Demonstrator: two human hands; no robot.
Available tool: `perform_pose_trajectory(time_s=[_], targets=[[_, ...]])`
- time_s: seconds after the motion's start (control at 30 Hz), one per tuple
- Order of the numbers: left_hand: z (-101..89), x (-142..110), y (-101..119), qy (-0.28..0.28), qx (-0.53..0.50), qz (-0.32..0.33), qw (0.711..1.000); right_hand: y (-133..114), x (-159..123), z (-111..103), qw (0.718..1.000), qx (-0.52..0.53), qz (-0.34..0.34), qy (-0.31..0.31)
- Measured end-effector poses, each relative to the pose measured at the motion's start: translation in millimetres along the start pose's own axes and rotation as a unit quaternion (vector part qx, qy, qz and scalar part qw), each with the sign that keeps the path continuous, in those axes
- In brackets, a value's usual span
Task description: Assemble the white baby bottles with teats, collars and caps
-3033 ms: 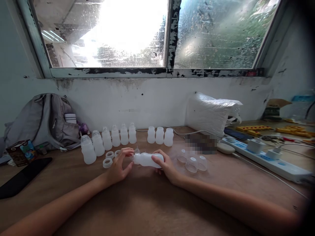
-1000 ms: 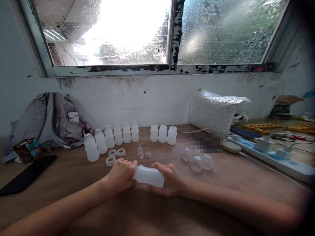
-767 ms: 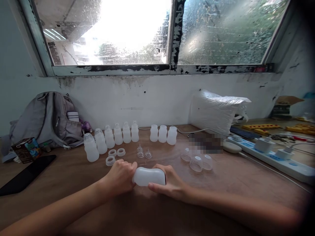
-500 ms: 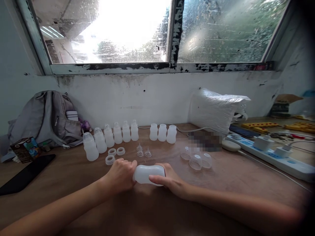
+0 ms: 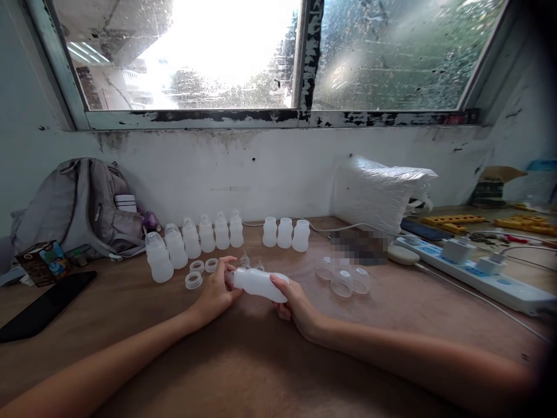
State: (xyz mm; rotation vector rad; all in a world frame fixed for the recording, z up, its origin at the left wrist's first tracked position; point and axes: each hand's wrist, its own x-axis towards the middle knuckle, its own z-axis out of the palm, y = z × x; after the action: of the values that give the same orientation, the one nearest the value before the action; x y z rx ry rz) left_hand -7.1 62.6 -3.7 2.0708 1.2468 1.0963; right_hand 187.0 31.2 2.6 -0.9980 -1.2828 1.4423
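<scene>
Between my hands a whitish, translucent baby bottle (image 5: 256, 284) lies on its side above the table, its neck end pointing left. My right hand (image 5: 301, 306) is wrapped round the base end, thumb on top. The fingers of my left hand (image 5: 215, 295) curl about the neck end, where they partly hide what sits on it. Just left of that hand lie three white collar rings (image 5: 194, 281). Clear nipples (image 5: 245, 260) stand behind the bottle, partly covered by it. To the right are three clear dome caps (image 5: 342, 284).
Several capped bottles (image 5: 158, 258) stand in a row at the back left, and three uncapped bottles (image 5: 285, 233) right of them. A backpack (image 5: 73, 203), black phone (image 5: 47, 306) and carton (image 5: 41, 264) are on the left. A power strip (image 5: 472, 273) and silvery bag (image 5: 369, 194) stand right.
Both hands have raised the bottle slightly away from me, and it now tilts down to the right. My left hand's fingers have loosened from a fist and shifted round the neck end.
</scene>
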Motion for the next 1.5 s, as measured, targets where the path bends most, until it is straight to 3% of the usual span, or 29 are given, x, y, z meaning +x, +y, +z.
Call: perform_pose_trajectory(time_s=[0.07,0.13,0.33,0.53,0.63,0.83,0.93,1.0,1.1,1.2,1.33,1.5], targets=[[1.6,1.9,-0.2,-0.015,-0.124,-0.086,0.988,1.7,1.0,-1.0,0.998,0.014,-0.047,0.036],[1.5,2.4,2.5,-0.042,-0.206,-0.131,0.969,2.0,0.9,-1.1,0.996,-0.008,-0.073,0.045],[-4.0,-4.5,23.2,-0.131,-0.328,-0.100,0.930,0.6,-3.2,1.6,0.971,-0.187,-0.106,-0.108],[1.6,-6.2,18.7,-0.137,-0.339,-0.039,0.930,-6.1,-5.6,4.7,0.931,-0.242,-0.192,-0.193],[5.1,-5.1,12.8,-0.155,-0.336,-0.012,0.929,-6.7,-5.0,4.9,0.925,-0.256,-0.207,-0.189],[4.5,-5.2,12.3,-0.169,-0.225,-0.005,0.960,-2.0,-1.2,1.7,0.916,-0.314,-0.191,-0.159],[3.3,-5.4,13.5,-0.159,-0.195,-0.010,0.968,-15.4,8.2,-9.4,0.906,-0.348,-0.203,-0.131],[2.9,-5.3,13.7,-0.159,-0.172,-0.015,0.972,-35.6,16.7,-24.6,0.879,-0.398,-0.245,-0.093],[2.9,-5.7,14.1,-0.163,-0.139,-0.017,0.977,-73.0,26.4,-59.3,0.801,-0.522,-0.291,-0.033],[3.3,-6.4,15.3,-0.163,-0.126,-0.016,0.978,-98.6,25.9,-99.3,0.725,-0.644,-0.241,-0.023],[2.2,-7.3,18.0,-0.157,-0.115,-0.013,0.981,-98.7,11.3,-132.0,0.665,-0.741,-0.089,0.007],[-0.2,-8.0,18.4,-0.156,-0.098,-0.010,0.983,-77.0,-1.6,-135.4,0.633,-0.774,-0.033,0.004]])
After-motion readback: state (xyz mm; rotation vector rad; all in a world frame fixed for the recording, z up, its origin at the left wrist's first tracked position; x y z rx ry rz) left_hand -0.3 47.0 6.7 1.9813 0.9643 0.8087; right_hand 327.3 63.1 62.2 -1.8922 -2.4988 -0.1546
